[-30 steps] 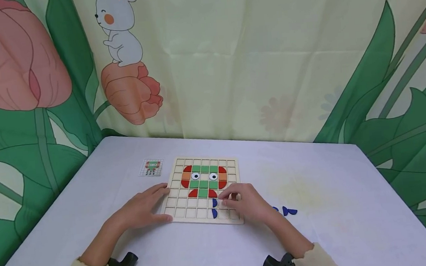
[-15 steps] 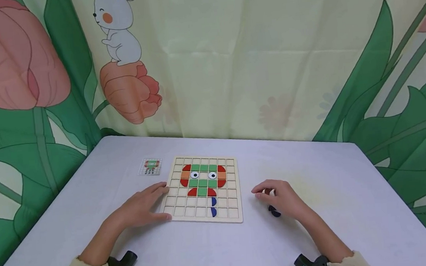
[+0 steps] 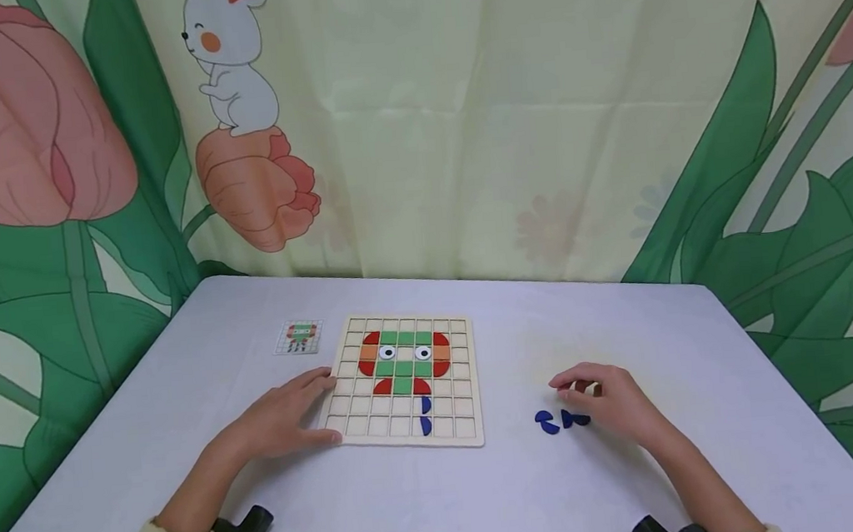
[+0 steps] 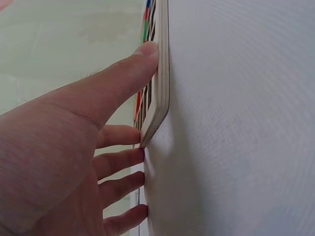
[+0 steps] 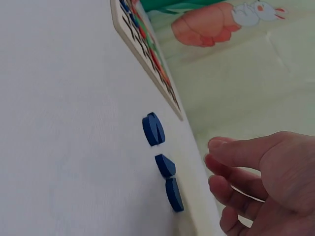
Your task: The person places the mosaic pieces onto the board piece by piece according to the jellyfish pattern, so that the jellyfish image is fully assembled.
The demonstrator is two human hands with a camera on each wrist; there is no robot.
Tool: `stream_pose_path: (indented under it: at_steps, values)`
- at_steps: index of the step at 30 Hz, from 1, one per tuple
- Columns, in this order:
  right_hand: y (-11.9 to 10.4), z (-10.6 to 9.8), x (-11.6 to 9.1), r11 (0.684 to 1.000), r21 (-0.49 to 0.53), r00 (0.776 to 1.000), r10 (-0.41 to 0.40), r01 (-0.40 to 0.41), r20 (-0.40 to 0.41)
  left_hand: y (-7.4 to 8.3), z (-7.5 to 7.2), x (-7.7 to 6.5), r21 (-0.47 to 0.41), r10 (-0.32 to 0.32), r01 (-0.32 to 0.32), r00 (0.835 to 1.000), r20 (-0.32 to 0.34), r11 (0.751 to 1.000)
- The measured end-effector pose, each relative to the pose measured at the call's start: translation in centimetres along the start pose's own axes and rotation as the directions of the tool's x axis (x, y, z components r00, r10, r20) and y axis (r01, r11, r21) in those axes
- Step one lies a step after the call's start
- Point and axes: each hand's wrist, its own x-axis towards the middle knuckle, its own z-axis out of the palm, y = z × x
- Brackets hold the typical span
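Note:
A wooden grid board (image 3: 453, 406) bears a figure of green squares, red quarter-rounds, orange squares and two eye pieces. Two blue half-round pieces (image 3: 426, 425) lie in its lower cells. My left hand (image 3: 276, 420) touches the board's left side; in the left wrist view the thumb (image 4: 147, 48) is on its edge, fingers spread by the corner. To the right of the board, my right hand (image 3: 610, 398) hovers with loosely bent fingers and holds nothing. Several loose blue half-round pieces (image 5: 166, 166) lie on the table close below and to its left.
A small picture card (image 3: 299, 337) with a similar figure lies left of the board. The white-covered table (image 3: 430, 508) ends at the back against a printed curtain (image 3: 419, 175). Each wrist wears a black device (image 3: 243, 531).
My right hand has left the lower part of the board and moved right, past the loose blue pieces, which now show again. My left hand has stayed at the board.

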Motion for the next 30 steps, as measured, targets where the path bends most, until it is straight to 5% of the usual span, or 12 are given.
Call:
stream_pose_path:
  at_steps: [10, 18, 25, 30]
  values:
    - [2.1, -0.7, -1.1, 0.995, -0.043, 0.994, 0.094, -0.092, 0.062, -0.2, -0.2, -0.2, -0.005, -0.009, 0.009, 1.000, 0.002, 1.000]
    - [2.4, -0.5, -1.1, 0.999, 0.018, 0.992, 0.025, -0.028, 0.122, 0.0, -0.1, -0.2, -0.014, -0.007, 0.007, 1.000, 0.005, 1.000]
    - [2.1, -0.3, -0.9, 0.999, -0.036, 0.995, -0.028, 0.032, 0.096, 0.0, -0.1, 0.0, -0.009, -0.005, 0.005, 1.000, -0.005, 1.000]
    - [2.0, 0.0, -1.0, 0.999, -0.051, 0.998, 0.007, -0.004, 0.068, -0.1, 0.1, 0.0, -0.004, -0.006, 0.006, 1.000, -0.009, 1.000]
